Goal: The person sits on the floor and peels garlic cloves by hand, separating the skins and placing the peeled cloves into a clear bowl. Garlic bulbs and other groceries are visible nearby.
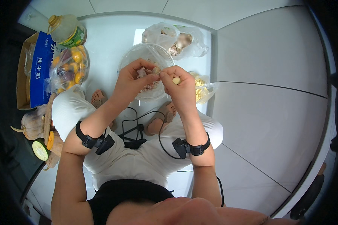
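Observation:
My left hand holds part of a garlic bulb between thumb and fingers. My right hand has its thumb and fingertip pinched against that garlic, and a peeled garlic clove is tucked in its curled fingers. Both hands are over a clear round plastic tub with garlic skins inside. Just right of my right hand, partly behind it, a clear bag of peeled cloves stands open. Beyond the tub is a plastic bag with unpeeled garlic bulbs.
At left are an oil bottle, a bag of orange and dark fruit and a blue-sided carton. Squashes and a cut green vegetable lie nearer. A black cable loops between my legs. Grey panels flank the right.

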A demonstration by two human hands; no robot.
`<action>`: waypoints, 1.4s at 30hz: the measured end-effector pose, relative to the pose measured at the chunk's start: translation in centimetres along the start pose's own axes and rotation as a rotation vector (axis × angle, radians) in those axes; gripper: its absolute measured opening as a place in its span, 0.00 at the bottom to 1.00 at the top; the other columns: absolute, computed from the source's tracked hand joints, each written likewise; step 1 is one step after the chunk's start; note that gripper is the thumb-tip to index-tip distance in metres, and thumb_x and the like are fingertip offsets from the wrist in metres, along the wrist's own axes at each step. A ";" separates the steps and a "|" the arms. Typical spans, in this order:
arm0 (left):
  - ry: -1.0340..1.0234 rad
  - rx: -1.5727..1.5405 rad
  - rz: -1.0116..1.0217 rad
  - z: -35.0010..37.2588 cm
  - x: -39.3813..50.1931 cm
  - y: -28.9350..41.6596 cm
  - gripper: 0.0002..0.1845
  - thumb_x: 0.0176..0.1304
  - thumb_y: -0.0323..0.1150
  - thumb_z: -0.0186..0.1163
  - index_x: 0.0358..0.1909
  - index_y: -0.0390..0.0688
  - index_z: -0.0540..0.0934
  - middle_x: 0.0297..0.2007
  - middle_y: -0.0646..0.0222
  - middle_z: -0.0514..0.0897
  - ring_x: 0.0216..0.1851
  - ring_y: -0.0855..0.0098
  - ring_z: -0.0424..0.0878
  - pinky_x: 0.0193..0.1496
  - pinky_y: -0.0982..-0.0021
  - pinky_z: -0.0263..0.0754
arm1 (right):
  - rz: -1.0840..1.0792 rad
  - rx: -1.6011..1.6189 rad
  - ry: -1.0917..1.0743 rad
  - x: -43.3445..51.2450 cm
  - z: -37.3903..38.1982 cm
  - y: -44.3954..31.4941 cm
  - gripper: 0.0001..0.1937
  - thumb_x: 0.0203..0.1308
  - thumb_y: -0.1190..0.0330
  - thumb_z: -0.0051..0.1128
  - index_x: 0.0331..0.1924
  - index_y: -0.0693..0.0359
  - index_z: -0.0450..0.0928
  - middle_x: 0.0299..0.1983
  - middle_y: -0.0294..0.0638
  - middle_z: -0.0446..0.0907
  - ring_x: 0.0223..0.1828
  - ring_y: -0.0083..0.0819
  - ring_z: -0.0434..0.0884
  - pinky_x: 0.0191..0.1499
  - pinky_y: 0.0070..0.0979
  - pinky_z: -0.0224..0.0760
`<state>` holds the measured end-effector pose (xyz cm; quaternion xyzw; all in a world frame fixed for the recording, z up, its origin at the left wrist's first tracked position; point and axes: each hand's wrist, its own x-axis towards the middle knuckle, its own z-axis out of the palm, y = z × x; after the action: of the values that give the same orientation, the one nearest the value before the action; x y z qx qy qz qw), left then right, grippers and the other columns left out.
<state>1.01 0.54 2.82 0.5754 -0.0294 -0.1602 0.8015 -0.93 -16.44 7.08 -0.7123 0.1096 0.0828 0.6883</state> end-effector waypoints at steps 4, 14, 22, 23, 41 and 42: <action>-0.007 -0.467 -0.283 0.0 -0.1 -0.1 0.11 0.73 0.30 0.62 0.54 0.38 0.79 0.47 0.68 0.84 0.45 0.74 0.86 0.44 0.76 0.83 | -0.031 -0.031 -0.025 0.0 -0.2 -0.1 0.02 0.66 0.75 0.63 0.37 0.64 0.83 0.26 0.25 0.78 0.29 0.12 0.73 0.33 0.14 0.67; 0.153 0.042 -0.043 0.4 -0.1 0.5 0.14 0.70 0.27 0.63 0.55 0.36 0.80 0.40 0.69 0.87 0.37 0.81 0.84 0.40 0.78 0.81 | -0.221 -0.312 0.060 0.1 0.3 0.1 0.03 0.63 0.75 0.67 0.39 0.64 0.85 0.20 0.22 0.70 0.23 0.09 0.66 0.26 0.13 0.57; 0.133 0.196 0.131 1.0 -0.8 0.7 0.14 0.66 0.23 0.67 0.51 0.39 0.80 0.38 0.71 0.86 0.35 0.84 0.82 0.39 0.80 0.78 | -0.196 -0.154 0.065 0.5 0.8 0.1 0.06 0.63 0.74 0.70 0.41 0.65 0.88 0.21 0.23 0.72 0.24 0.10 0.68 0.27 0.13 0.59; 0.111 0.176 0.086 0.8 -0.8 0.8 0.14 0.66 0.23 0.67 0.51 0.40 0.80 0.38 0.71 0.86 0.35 0.83 0.82 0.39 0.80 0.78 | -0.180 -0.143 0.050 0.5 0.6 0.1 0.05 0.63 0.74 0.69 0.41 0.64 0.89 0.22 0.24 0.74 0.25 0.11 0.70 0.28 0.14 0.61; 0.127 -0.167 -0.054 0.0 -0.1 0.8 0.12 0.72 0.26 0.62 0.54 0.40 0.79 0.53 0.65 0.87 0.47 0.80 0.82 0.47 0.76 0.80 | -0.209 -0.191 0.132 0.6 1.3 1.2 0.05 0.65 0.73 0.68 0.41 0.65 0.88 0.22 0.22 0.71 0.24 0.09 0.65 0.25 0.14 0.54; 0.118 -0.180 -0.045 0.0 -0.1 0.7 0.11 0.72 0.26 0.62 0.53 0.40 0.80 0.52 0.65 0.87 0.46 0.80 0.83 0.46 0.78 0.80 | -0.206 -0.203 0.107 0.6 1.2 1.2 0.05 0.65 0.73 0.69 0.40 0.66 0.88 0.22 0.22 0.71 0.24 0.09 0.65 0.25 0.14 0.54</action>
<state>1.11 0.73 3.50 0.5098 0.0453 -0.1461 0.8466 -0.66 -15.28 5.76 -0.7890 0.0637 -0.0156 0.6108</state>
